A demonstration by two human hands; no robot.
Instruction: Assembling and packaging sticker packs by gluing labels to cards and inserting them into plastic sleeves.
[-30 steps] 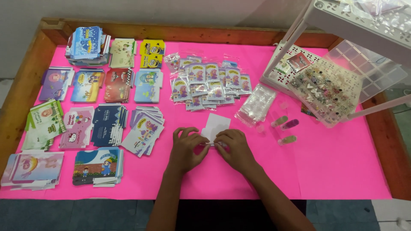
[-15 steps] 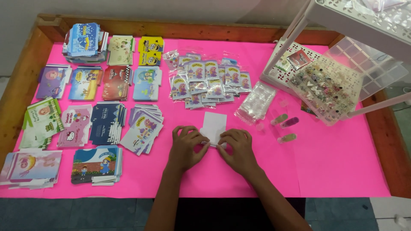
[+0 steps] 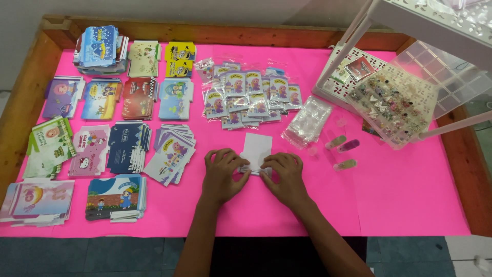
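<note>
Head view: both hands down at mid-surface, pressing on a white card laid flat over the pink sheet. Left hand with fingers curled, tips pinching the card's near edge; right hand likewise curled, thumb and fingers closed on the same edge from the other side. Card's far half bare and flat, near edge hidden under the fingertips. Apparently mid-fold or mid-seal along that near edge, judging by the paired pinch. Next move likely calling for even pressure across the edge and a steady card, so the crease runs straight. Beyond the card, a spread of small packets; to the right, clear bags and three small tubes. Stacks of printed cards to the left. White rack with a bead tray at far right, well apart from the hands.
</note>
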